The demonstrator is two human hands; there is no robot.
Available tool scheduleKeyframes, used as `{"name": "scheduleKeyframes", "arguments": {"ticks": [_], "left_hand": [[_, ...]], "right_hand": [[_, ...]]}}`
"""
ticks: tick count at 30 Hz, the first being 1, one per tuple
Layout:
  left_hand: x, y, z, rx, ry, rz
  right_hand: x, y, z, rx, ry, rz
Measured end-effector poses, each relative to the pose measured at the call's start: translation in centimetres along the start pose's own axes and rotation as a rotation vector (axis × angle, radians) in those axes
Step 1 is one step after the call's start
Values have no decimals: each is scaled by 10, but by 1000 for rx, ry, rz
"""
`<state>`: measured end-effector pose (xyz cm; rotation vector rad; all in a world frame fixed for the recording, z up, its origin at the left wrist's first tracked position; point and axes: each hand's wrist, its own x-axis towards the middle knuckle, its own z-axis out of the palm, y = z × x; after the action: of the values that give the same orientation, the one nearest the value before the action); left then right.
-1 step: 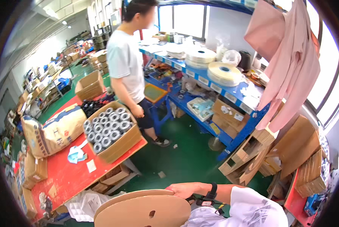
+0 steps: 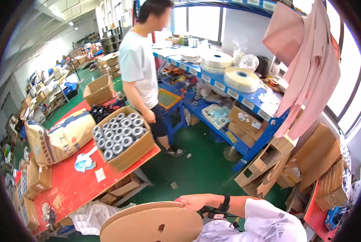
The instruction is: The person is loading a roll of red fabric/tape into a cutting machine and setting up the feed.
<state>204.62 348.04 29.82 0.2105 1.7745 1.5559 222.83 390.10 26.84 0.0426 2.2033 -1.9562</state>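
Observation:
At the bottom of the view is a large brown cardboard reel [image 2: 148, 224], made of two round flanges with a small slot in the nearer one. My right hand [image 2: 194, 201] is closed on its far edge, fingers partly hidden behind the rim. A dark band and a small device are strapped around my right wrist. My left hand does not show. The reel's lower part is cut off by the picture's edge.
On the left, a red table [image 2: 73, 189] bears an open carton [image 2: 128, 155] of silvery rolls and a printed sack [image 2: 61, 139]. Another person [image 2: 138, 66] stands beyond it. A blue shelf [image 2: 212, 82] with white reels and a wooden crate [image 2: 265, 161] stand right.
My view has turned slightly, so the table, carton and other person sit a little further right. My right hand keeps its hold on the cardboard reel.

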Motion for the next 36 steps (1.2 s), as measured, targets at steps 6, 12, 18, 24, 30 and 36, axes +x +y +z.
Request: {"name": "scheduleKeyframes", "arguments": {"ticks": [6, 12, 18, 24, 30, 36], "left_hand": [[-79, 3, -90, -186, 308, -81], [-112, -54, -201, -13, 453, 95], [-92, -37, -238, -123, 649, -116], [-24, -67, -297, 300, 565, 116], [-22, -16, -296, 483, 712, 121], [-5, 6, -322, 521, 759, 411]], "right_hand": [[125, -35, 88, 223, -90, -46], [199, -52, 133, 311, 199, 127], [225, -78, 155, 152, 220, 144], [286, -94, 200, 46, -51, 112], [380, -153, 274, 372, -411, 97], [438, -224, 337, 647, -620, -37]]}}
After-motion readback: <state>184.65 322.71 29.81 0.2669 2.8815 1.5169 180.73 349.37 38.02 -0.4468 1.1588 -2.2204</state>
